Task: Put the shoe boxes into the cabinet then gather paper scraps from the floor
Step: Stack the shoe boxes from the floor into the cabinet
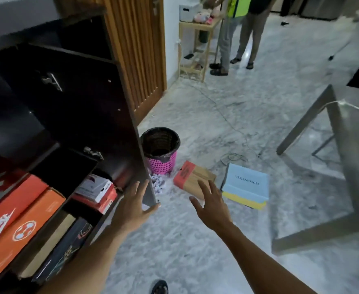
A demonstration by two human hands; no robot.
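A dark cabinet (102, 115) stands open at the left, with several shoe boxes inside, among them an orange box (23, 228) and a white and red box (95, 189). On the marble floor lie a brown box with a red end (190, 176) and a light blue box with a yellow base (246, 185). White paper scraps (158, 182) are heaped between the cabinet and the brown box. My left hand (135, 205) is open, fingers spread, beside the cabinet's side panel. My right hand (211, 203) is open, hovering just short of the brown box.
A pink wastebasket with a dark liner (160, 150) stands by the cabinet's corner. A grey metal table frame (333, 166) fills the right. A cable (233, 155) trails over the floor. Two people (238, 32) stand at the back near a wooden shelf (197, 45).
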